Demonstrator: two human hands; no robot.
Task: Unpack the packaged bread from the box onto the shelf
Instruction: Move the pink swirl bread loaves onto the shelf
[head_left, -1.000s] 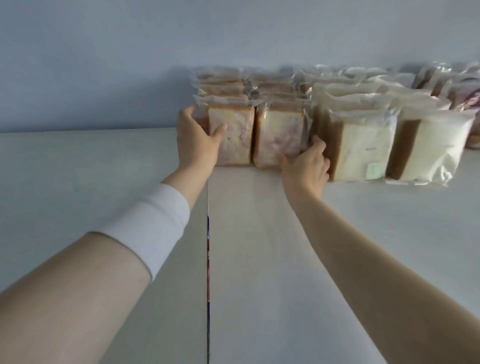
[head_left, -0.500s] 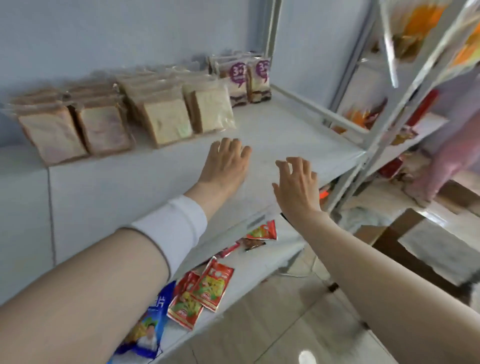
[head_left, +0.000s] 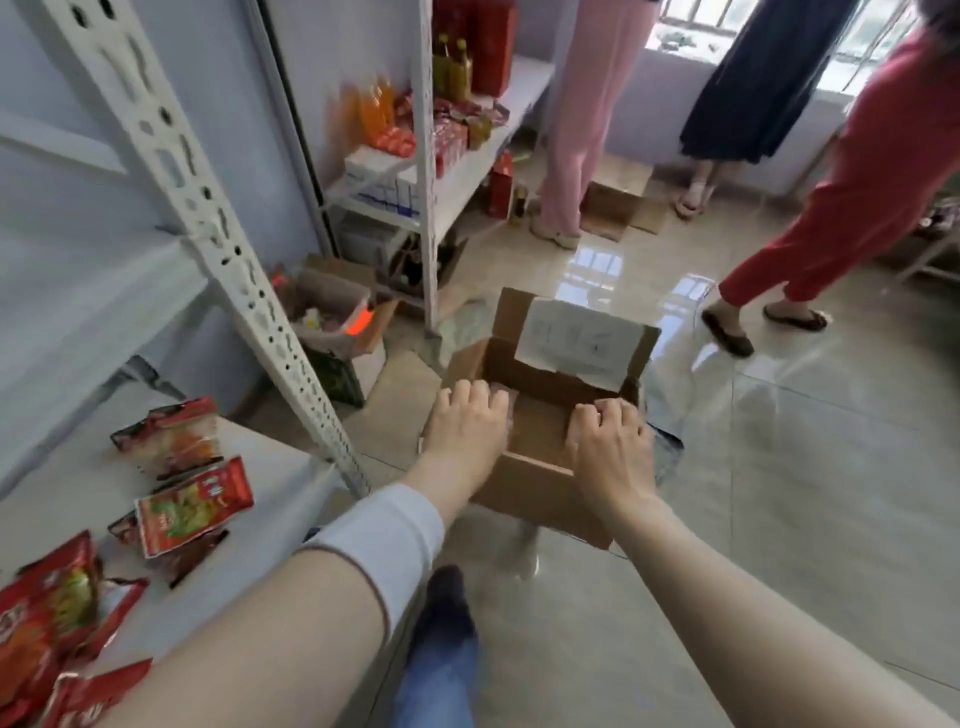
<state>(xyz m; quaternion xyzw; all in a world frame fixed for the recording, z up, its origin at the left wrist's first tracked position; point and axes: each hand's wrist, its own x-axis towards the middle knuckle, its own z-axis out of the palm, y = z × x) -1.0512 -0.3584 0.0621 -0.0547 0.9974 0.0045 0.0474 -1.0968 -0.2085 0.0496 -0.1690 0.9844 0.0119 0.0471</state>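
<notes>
An open brown cardboard box (head_left: 535, 486) stands on the tiled floor, its far flap carrying a white paper label (head_left: 576, 340). Both my hands reach into it. My left hand (head_left: 467, 423) curls its fingers over a clear-wrapped bread package (head_left: 512, 410) at the box's left side; only a sliver of the wrap shows. My right hand (head_left: 610, 441) has its fingers curled down at the box's right side, and whatever lies under them is hidden. The upper shelf with the bread is out of view.
A white shelf board (head_left: 78, 483) at the left carries red snack packets (head_left: 192, 504), beside a slotted upright post (head_left: 234, 270). More open boxes (head_left: 337, 312) sit by a second rack. People in red trousers (head_left: 831, 208), pink trousers (head_left: 576, 130) and a dark skirt (head_left: 753, 78) stand beyond.
My hands let go of the bread on the upper shelf, drew back, and my view swung down and right. Both hands are now inside the box on the floor.
</notes>
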